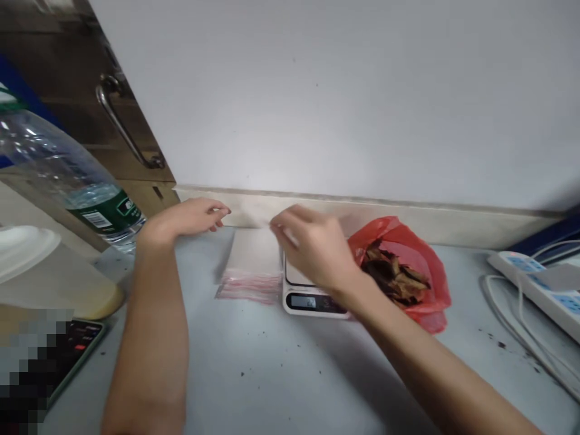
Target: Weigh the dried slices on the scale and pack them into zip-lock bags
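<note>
The bag stack [254, 258] runs front-to-back toward the surface's back edge [194, 246], nearer the pinched right hand [312, 244] than the loosely curled left hand [202, 216]; I can't tell whether either grips anything.

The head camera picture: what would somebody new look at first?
Probably the bright red bag on the right, with brown, crinkly leaf-like pieces inside. Next, maybe the right hand, partly hiding the white scale mid-picture. The big clear bottle with a green label, at the far left, stands out too.
</note>
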A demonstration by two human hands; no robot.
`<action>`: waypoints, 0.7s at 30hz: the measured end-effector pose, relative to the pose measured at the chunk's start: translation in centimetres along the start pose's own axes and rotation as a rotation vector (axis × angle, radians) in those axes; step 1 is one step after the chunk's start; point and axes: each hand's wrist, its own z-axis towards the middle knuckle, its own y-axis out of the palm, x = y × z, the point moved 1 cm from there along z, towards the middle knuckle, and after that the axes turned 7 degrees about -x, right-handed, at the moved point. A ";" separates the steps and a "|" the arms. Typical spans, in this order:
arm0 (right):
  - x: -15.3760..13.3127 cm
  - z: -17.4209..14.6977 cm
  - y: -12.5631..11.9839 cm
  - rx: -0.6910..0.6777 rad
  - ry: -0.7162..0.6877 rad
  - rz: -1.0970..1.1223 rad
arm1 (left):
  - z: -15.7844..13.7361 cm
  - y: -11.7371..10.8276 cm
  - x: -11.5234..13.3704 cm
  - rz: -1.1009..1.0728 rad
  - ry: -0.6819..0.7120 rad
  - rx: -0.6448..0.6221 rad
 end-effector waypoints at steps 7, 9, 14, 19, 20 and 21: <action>-3.7 -0.7 5.9 -0.644 -0.170 -0.235 | 0.4 0.7 0.2 0.105 -0.003 0.012; -3.6 -0.9 6.5 -0.686 -0.147 -0.229 | 1.1 1.5 1.2 0.107 0.061 -0.059; -3.6 -0.8 6.6 -0.743 -0.118 -0.225 | 3.2 4.2 4.1 0.147 0.157 -0.226; -3.6 -1.0 7.0 -0.741 -0.131 -0.206 | 4.2 6.0 5.5 0.208 0.114 -0.234; -3.6 -1.1 7.1 -0.737 -0.130 -0.196 | 4.3 6.2 5.5 0.218 0.115 -0.232; -3.5 -1.2 7.3 -0.730 -0.128 -0.184 | 4.4 6.3 5.5 0.227 0.121 -0.231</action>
